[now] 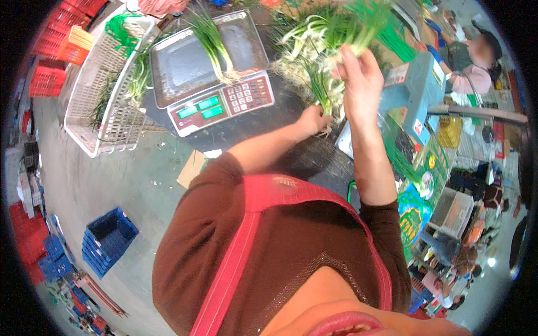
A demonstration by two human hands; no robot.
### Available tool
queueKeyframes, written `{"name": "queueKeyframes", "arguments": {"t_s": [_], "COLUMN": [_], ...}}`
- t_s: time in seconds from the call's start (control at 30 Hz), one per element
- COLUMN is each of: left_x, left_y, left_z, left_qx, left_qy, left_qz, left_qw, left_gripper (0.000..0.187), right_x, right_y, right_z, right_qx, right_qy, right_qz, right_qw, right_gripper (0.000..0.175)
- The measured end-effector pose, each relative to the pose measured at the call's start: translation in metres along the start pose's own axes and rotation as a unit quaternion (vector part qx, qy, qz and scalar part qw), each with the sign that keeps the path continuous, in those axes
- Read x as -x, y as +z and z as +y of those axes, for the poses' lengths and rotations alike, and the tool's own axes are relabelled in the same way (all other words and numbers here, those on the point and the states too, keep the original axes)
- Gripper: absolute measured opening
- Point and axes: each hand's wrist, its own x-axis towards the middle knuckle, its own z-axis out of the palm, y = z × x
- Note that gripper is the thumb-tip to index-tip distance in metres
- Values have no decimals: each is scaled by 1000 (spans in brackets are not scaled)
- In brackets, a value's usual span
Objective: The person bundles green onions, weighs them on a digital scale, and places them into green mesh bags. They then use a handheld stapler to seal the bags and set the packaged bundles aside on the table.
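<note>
My left hand is closed around the root end of a small bunch of spring onions, leaves pointing up and away. To its right, raised higher, my right hand grips other spring onions, whose green leaves are motion-blurred. Both hands are beside a heap of spring onions with white, rooty ends. On the metal pan of a digital scale lies another bunch of spring onions, its roots over the near rim. The scale's displays are lit green.
A white plastic crate with greens and green ties stands left of the scale. Right of my right hand is a blue-grey device. Stacked blue crates stand on the floor. A co-worker is at the upper right.
</note>
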Motion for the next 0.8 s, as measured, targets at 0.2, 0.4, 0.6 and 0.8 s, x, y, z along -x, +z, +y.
{"name": "queueKeyframes", "arguments": {"t_s": [0.2, 0.4, 0.6, 0.8], "left_x": [19, 50, 81, 109], "left_y": [1, -32, -41, -52], "left_z": [7, -25, -54, -50], "left_qx": [263, -90, -102, -35], "left_qy": [150, 151, 97, 119], "left_qz": [2, 113, 187, 158], "left_qw": [953, 978, 972, 980], "left_gripper": [19, 49, 59, 39], "right_x": [-50, -8, 70, 255], "right_y": [135, 112, -83, -237], "right_z": [79, 129, 109, 101], "right_qx": [191, 256, 288, 288], "right_qy": [45, -37, 129, 268], "right_qz": [-167, -175, -111, 188], "right_qw": [966, 950, 942, 900], "right_gripper": [30, 35, 23, 20]}}
